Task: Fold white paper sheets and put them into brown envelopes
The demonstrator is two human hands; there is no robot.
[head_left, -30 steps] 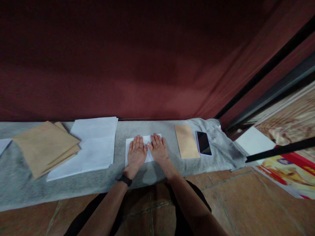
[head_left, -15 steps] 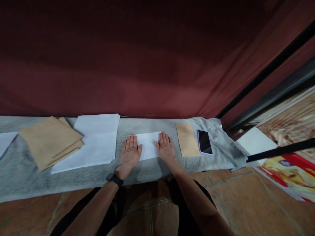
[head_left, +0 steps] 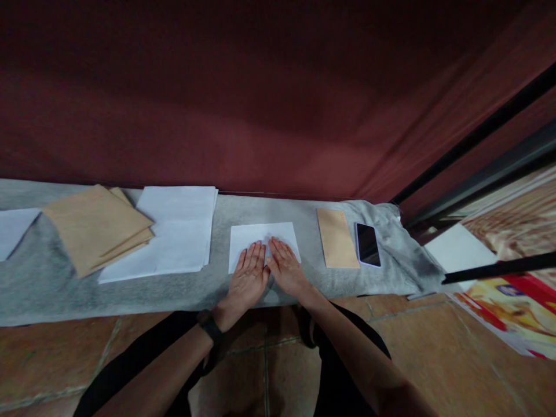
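A small folded-looking white sheet of paper (head_left: 263, 230) lies on the grey cloth in front of me. Both palms rest flat on its near half, side by side at the middle. My left hand (head_left: 251, 271), with a dark watch on the wrist, has its fingers stretched out and pointing away from me. Beside it, my right hand (head_left: 285, 265) lies flat too, its fingers angled to the left. The thumbs nearly meet. The hands cover much of the paper's near edge.
Left of the sheet is a stack of larger white paper (head_left: 182, 237), partly under several brown envelopes (head_left: 95, 223). A single brown envelope (head_left: 337, 238) and a phone (head_left: 368, 244) lie to the right. Black bars (head_left: 499, 269) stand beyond the cloth's right end.
My hands have moved from the paper's two side edges inward to its middle and nearer me, staying flat. The view has tilted slightly.
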